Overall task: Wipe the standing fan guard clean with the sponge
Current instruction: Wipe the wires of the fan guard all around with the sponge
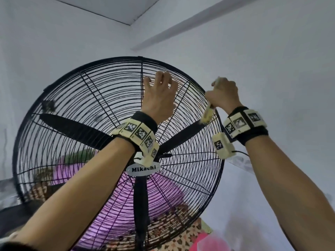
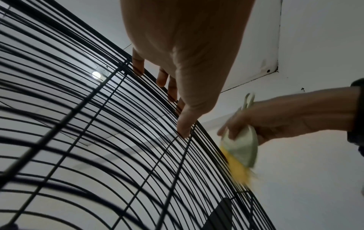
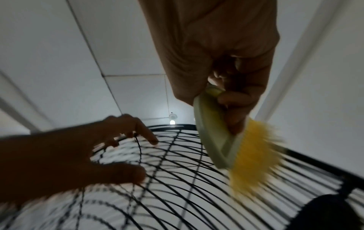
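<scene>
Right hand [image 3: 216, 51] gripping brush [image 3: 236, 147] — yellow bristles, black wire guard [image 1: 76, 98]

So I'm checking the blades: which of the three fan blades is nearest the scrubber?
The upper-right blade, whose tip ends just below the scrubber held by the right hand; the other blades point left and straight down.

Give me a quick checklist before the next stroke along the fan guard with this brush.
1. Right hand grips the brush: ok.
2. Yellow bristles meet the guard at its upper right edge: ok.
3. Left hand steadies the guard, fingers on the wires near the top: ok.
4. Blades stopped: look still in the head view, ok.
5. Fan unplugged: cannot tell, no plug in view.
6. Tool matches the task: not ok, it is a bristle brush, not a sponge.
</scene>
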